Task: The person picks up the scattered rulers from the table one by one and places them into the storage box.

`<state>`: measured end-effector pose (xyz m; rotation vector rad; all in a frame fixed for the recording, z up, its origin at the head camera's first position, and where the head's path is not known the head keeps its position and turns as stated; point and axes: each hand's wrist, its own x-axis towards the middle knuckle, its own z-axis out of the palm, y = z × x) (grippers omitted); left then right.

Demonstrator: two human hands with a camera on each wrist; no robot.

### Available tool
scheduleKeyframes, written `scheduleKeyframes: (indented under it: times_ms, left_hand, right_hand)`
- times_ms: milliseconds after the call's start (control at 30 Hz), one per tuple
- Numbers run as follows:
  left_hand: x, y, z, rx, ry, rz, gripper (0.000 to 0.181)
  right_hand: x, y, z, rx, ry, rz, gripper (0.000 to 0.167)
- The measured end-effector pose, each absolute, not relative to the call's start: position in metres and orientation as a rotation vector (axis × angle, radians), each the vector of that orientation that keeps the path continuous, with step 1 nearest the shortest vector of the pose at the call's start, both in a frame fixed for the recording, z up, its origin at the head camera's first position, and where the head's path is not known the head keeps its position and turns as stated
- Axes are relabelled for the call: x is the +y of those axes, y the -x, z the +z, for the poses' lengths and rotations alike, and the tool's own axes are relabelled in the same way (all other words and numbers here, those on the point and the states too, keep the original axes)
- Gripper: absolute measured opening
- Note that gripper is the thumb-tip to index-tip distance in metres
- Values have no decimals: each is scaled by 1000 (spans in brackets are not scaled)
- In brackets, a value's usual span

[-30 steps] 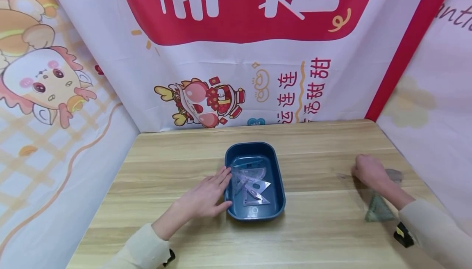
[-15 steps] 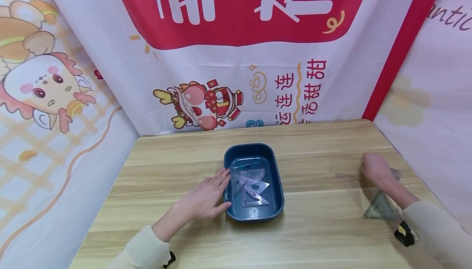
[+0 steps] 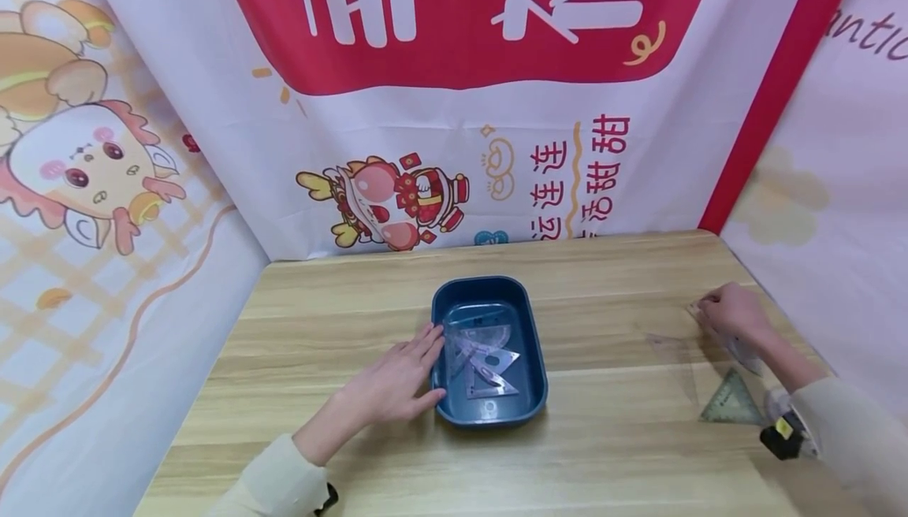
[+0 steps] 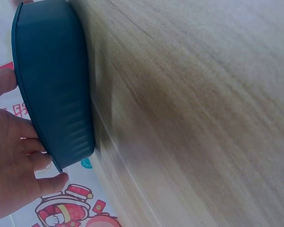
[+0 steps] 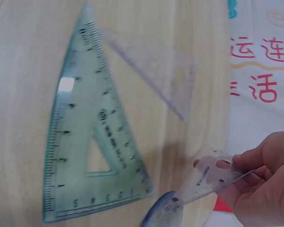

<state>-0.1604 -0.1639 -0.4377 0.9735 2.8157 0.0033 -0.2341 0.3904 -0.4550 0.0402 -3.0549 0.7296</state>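
Observation:
A dark blue tray (image 3: 537,351) stands mid-table, with clear set squares (image 3: 493,361) and a protractor lying inside. My left hand (image 3: 386,379) rests against its left rim, fingers extended along the edge. On the right, my right hand (image 3: 738,316) pinches a clear plastic set square (image 5: 203,175) between thumb and fingers. Below that piece, the blue-edged protractor (image 5: 164,212) shows partly. A larger greenish set square (image 5: 80,142) and a faint clear set square (image 5: 163,71) lie on the table beside the right hand.
The wood-grain table (image 3: 340,304) reaches back to a printed cloth (image 3: 454,123). Further printed cloths enclose the left (image 3: 85,304) and right (image 3: 851,186) sides. Another clear item (image 3: 776,403) is partly hidden by the right wrist camera (image 3: 783,434).
My right hand has shifted slightly right, and the set square in its fingers now shows. More of the greenish set square is uncovered. The left hand stays at the tray.

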Motion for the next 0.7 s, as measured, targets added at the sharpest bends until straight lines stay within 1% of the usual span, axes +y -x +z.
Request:
scheduleKeyframes:
  times_ms: [100, 267, 367, 567, 700]
  left_hand:
    - [-164, 160, -438, 2820, -981, 7, 83]
    - [-164, 161, -438, 2832, -998, -4, 83]
    - [-164, 161, -438, 2835, -1004, -14, 82]
    - [-164, 161, -439, 2828, -995, -17, 83]
    - [-165, 161, -439, 2826, -997, -16, 82]
  right_hand:
    - [391, 237, -451, -3091, -18, 889, 34]
    - [389, 241, -444, -3070, 80, 1483, 43]
    - [385, 242, -439, -3013, 100, 1757, 47]
    - [373, 244, -430, -2908, 20, 2066, 51]
    - [363, 244, -425, -2865, 20, 2182, 53]
